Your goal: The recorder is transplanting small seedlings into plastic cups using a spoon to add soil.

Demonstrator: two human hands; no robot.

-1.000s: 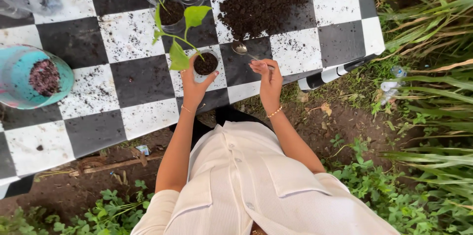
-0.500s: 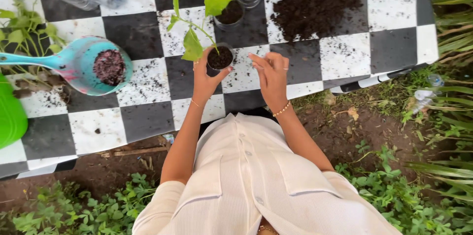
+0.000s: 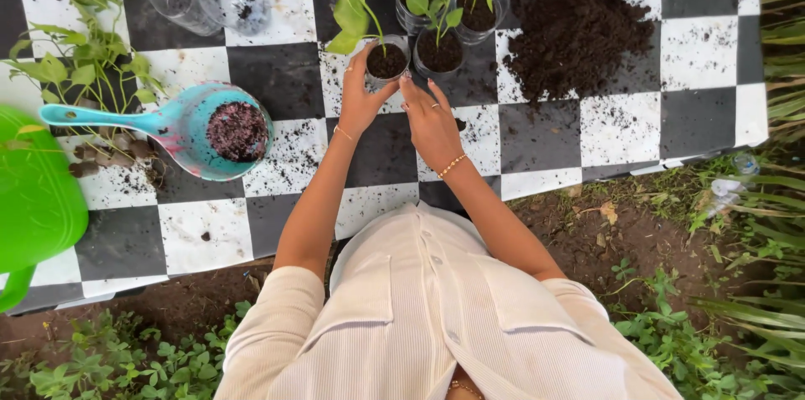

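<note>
Head view shows the left hand wrapped around the side of a small clear cup of dark soil holding a green seedling, fingers curled against its wall. Opposite, the right hand presses its fingertips to the cup's other side, though whether they truly touch is hard to tell. Cup and hands sit mid-cloth on the checkered tablecloth, beside three more potted cups. A loose soil heap lies toward the far right corner; a blue scoop rests left.
</note>
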